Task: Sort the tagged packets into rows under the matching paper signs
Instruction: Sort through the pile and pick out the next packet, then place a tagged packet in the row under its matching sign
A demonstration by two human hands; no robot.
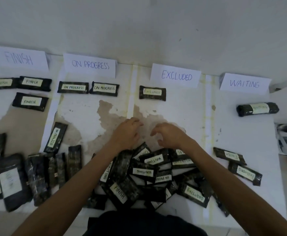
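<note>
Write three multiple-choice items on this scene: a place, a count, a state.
1. Which sign stands farthest left? A) FINISH B) EXCLUDED C) WAITING
2. How many packets lie under it? A) one B) three C) five
3. The left hand and right hand: A) grip packets B) hold nothing C) press signs
Key: 1 A: it is at the left edge. 2 B: two above, one below. 3 B: both loosely curled, empty.

Four signs [18, 58], seven sorted packets [34, 82]
</note>
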